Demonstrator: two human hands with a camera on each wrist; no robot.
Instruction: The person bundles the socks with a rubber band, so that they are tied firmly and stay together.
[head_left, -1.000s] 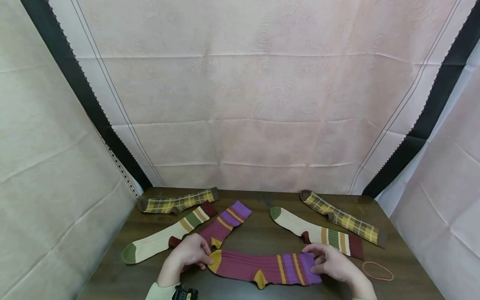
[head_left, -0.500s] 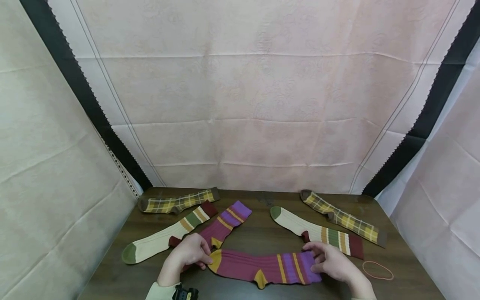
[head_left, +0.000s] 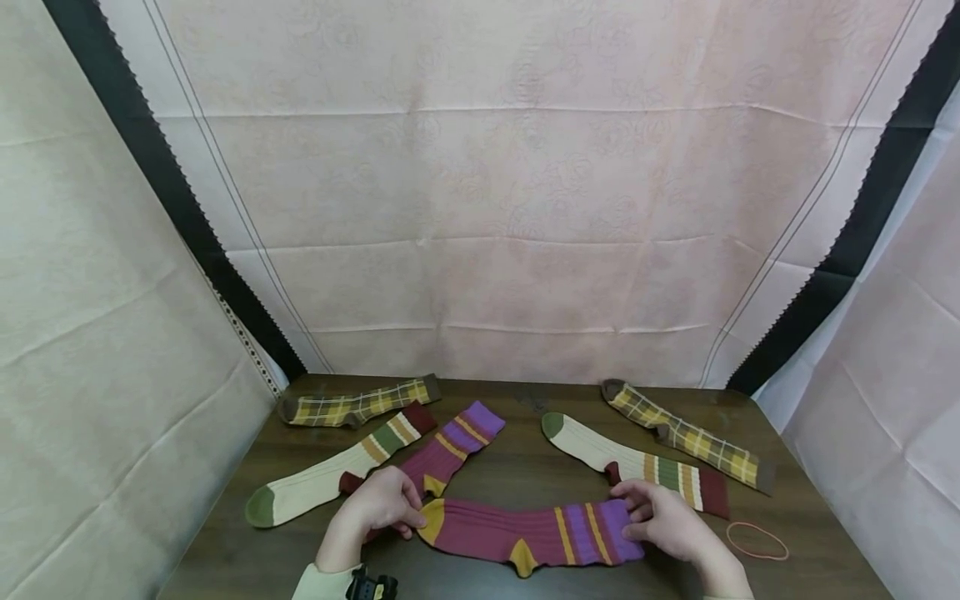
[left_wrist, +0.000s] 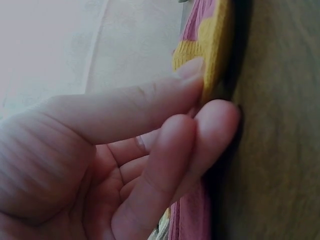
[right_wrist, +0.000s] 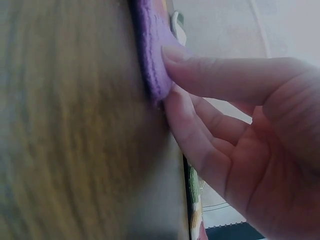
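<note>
- The maroon sock with purple-and-yellow stripes (head_left: pixel 487 529) lies lengthwise between the two hands, flat on or just above the dark wooden table (head_left: pixel 517 481); its yellow heel (head_left: pixel 522 557) points toward the person.
- The left hand (head_left: pixel 384 500) pinches the tip of the yellow toe (head_left: pixel 431 521), thumb on the upper face and fingertips at the edge below.
- The right hand (head_left: pixel 660 521) pinches the purple cuff (head_left: pixel 617 527) at its open end, thumb over it, index finger against its underside.
- The left wrist view shows the left hand's two nearest fingertips side by side below the toe; the head view hides them behind the hand.
- The right wrist view shows the ribbed cuff edge and the thumbnail on it, too small to make out from the head.
- Only the head view takes in the whole sock, its matching sock (head_left: pixel 453 447) partly behind the left hand, and the rubber band (head_left: pixel 757 542) near the right wrist.
</note>
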